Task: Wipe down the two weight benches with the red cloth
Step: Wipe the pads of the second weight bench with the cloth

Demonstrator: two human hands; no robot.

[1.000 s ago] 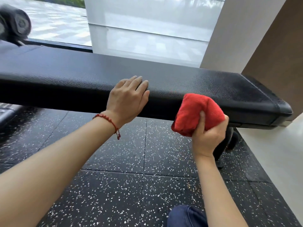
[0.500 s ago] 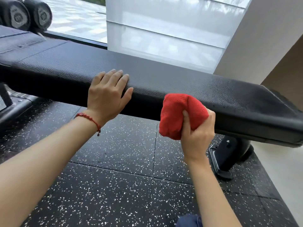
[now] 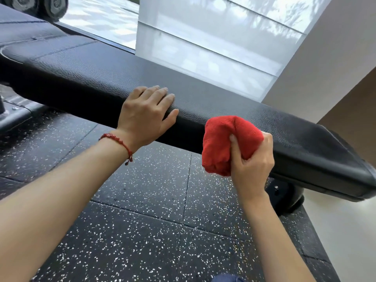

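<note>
Right now the red cloth [image 3: 227, 143] is bunched into a soft ball and pressed against the front side of the black weight bench [image 3: 213, 102], near its right end. It looks fluffy and light, so it should squish easily and bend to fit the rounded edge. It is best held as a wad, with the fingers wrapped around the back so the loose corners do not flop out. The right hand [image 3: 251, 161] grips it that way, thumb on the front. The left hand [image 3: 145, 117] lies flat with straight fingers on the bench top, a little to the left of the cloth. The bench pad looks bumpy, firm and heavy, so it should not slide. Below is a speckled rubber floor [image 3: 142, 231].
</note>
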